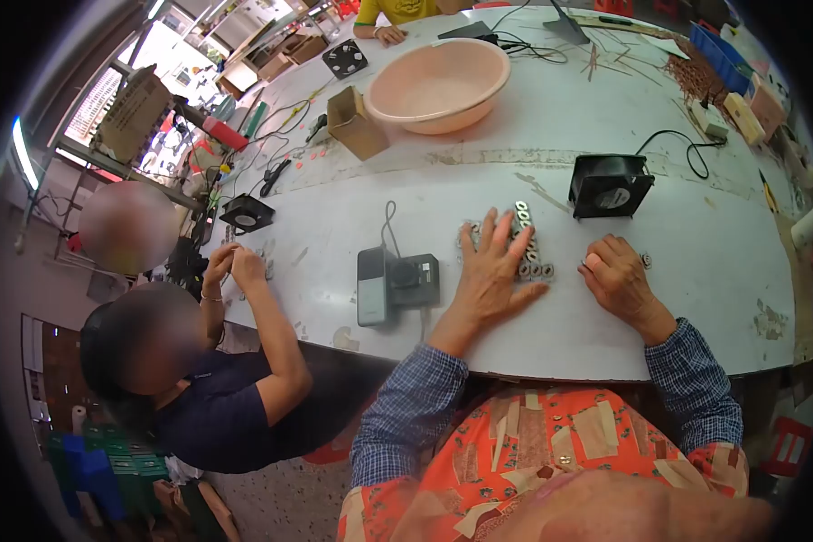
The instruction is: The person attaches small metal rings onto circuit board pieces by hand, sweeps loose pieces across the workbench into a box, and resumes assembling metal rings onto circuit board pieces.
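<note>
Small metal rings lay in rows beside and partly under the spread left hand; right hand curled nearby, hands apart.
Left palm down, fingers over the row edges, probably steadying them so they wouldn't slide; tight rows likely made the pieces easy to reach. Right fingers bent inward, contents hidden, cannot tell if gripping; a loose piece sat just beside them. Black fan stood beyond the right hand, grey block left of the left hand, both likely set aside for working room. White table was scuffed, with peeling strips; pink basin and open carton farther off. Cluttered workshop: a co-worker sat at left, another person across.
</note>
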The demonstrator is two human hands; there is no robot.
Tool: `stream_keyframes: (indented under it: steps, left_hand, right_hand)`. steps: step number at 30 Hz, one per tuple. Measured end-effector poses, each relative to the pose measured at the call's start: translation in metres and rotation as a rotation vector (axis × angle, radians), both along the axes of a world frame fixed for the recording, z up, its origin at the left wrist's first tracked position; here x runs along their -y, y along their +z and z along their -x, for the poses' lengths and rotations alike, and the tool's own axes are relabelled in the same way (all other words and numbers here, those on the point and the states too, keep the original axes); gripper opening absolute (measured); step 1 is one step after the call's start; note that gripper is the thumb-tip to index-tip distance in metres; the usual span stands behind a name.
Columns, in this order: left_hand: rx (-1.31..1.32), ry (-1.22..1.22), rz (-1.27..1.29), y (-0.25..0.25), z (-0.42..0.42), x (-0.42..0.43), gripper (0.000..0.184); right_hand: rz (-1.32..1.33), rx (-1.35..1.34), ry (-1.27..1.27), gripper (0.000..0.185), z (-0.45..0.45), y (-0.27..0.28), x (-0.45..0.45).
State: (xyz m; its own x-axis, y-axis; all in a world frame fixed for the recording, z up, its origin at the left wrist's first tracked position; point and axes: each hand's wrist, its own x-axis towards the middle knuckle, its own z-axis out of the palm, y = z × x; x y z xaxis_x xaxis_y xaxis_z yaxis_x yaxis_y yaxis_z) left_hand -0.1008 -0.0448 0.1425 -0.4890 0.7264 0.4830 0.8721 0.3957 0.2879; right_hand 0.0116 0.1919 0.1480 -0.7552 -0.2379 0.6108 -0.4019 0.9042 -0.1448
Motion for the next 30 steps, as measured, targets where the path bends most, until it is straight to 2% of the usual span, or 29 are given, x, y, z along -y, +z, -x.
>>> stream_keyframes:
  steps: [2,5,8,11,16,20,22,25,30]
  left_hand:
    - [-0.079,0.024,-0.131,-0.008,0.002,-0.006,0.067]
    - [-0.239,-0.085,-0.296,-0.033,0.016,-0.003,0.046]
    - [-0.285,-0.034,-0.515,-0.014,0.017,0.0,0.038]
    - [-0.228,0.074,-0.507,-0.021,0.025,0.003,0.03]
    - [-0.186,-0.036,-0.443,-0.018,0.015,0.0,0.035]
    - [-0.129,-0.101,-0.232,-0.006,-0.004,-0.003,0.034]
    - [-0.054,-0.142,-0.29,-0.018,0.0,-0.004,0.03]
    - [-0.021,-0.135,-0.309,-0.015,0.005,-0.005,0.025]
    - [-0.028,-0.201,-0.348,-0.013,0.008,-0.007,0.037]
  right_hand:
    - [-0.024,-0.035,0.009,0.02,-0.002,-0.004,-0.004]
    - [-0.064,-0.043,0.006,0.019,-0.004,-0.011,-0.012]
    - [-0.035,-0.036,-0.046,0.019,-0.005,-0.014,-0.015]
    - [-0.011,-0.044,-0.083,0.019,-0.005,-0.016,-0.018]
    - [0.031,-0.169,-0.098,0.019,-0.001,-0.006,-0.026]
    - [0.091,-0.098,-0.156,0.019,0.003,-0.007,-0.036]
    - [0.162,-0.055,-0.176,0.02,0.0,-0.006,-0.037]
    - [0.12,-0.101,-0.204,0.02,0.0,-0.005,-0.044]
    - [0.158,-0.127,-0.135,0.019,0.001,-0.009,-0.038]
